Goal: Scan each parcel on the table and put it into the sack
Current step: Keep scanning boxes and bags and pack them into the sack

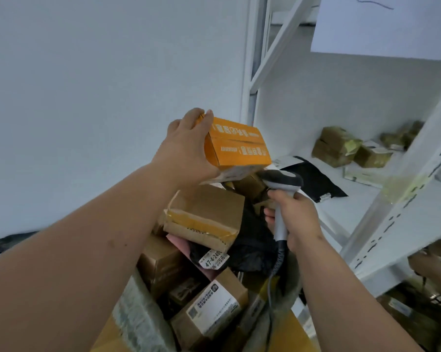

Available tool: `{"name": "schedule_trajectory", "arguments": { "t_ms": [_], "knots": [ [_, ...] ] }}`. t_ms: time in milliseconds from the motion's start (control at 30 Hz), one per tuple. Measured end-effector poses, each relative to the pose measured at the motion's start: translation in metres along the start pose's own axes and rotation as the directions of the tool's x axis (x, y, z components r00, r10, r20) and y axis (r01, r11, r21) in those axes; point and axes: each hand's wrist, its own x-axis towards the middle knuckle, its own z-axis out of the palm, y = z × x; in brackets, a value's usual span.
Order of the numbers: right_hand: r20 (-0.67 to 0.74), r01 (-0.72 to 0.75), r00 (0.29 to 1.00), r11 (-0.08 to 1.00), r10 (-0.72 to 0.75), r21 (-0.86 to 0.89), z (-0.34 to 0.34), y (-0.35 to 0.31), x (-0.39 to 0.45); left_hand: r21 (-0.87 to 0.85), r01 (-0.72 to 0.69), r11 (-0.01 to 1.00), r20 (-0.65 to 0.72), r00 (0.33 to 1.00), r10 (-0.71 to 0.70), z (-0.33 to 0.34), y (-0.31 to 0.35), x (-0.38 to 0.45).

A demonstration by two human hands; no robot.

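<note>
My left hand [186, 148] grips an orange parcel box [239, 146] with white print, raised above a pile of parcels. My right hand [298, 219] holds a grey handheld scanner [281, 184] by its handle, the scanner's head right under the orange box's lower right edge. Below both hands lies a heap of brown cardboard parcels [204, 217], a black plastic bag parcel [252, 247] and a labelled box [211, 308]. The heap seems to sit inside a grey sack [138, 316], whose edge shows at the lower left.
A white metal shelf [354, 199] stands to the right, with several brown taped parcels [336, 146] and a black mailer bag [315, 179] on it. A slanted white shelf post [402, 196] crosses close by my right arm. A plain white wall fills the left.
</note>
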Motion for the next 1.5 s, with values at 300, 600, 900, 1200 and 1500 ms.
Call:
{"name": "schedule_trajectory", "arguments": {
  "t_ms": [300,600,900,1200,1500],
  "knots": [
    [-0.076,0.113,0.989,0.980,-0.127,-0.166,0.034,-0.013,0.035,-0.009,-0.142,0.990,0.406,0.904,0.134,0.053,-0.053,0.063],
    [0.052,0.094,0.995,0.956,-0.083,-0.277,0.072,0.002,0.051,-0.384,0.231,0.894,0.450,0.892,-0.037,0.089,-0.080,0.067],
    [0.022,0.100,0.995,0.950,-0.098,-0.296,0.071,0.004,0.045,-0.551,0.475,0.686,0.439,0.864,-0.246,0.070,-0.093,0.040],
    [0.102,0.178,0.982,0.952,-0.157,-0.249,0.044,-0.004,-0.008,-0.521,0.469,0.713,0.204,0.879,-0.430,0.032,-0.071,-0.029],
    [0.285,0.206,0.948,0.956,-0.142,-0.209,0.039,-0.011,-0.089,-0.360,0.512,0.780,0.113,0.854,-0.508,0.009,-0.057,-0.112]
  ]
}}
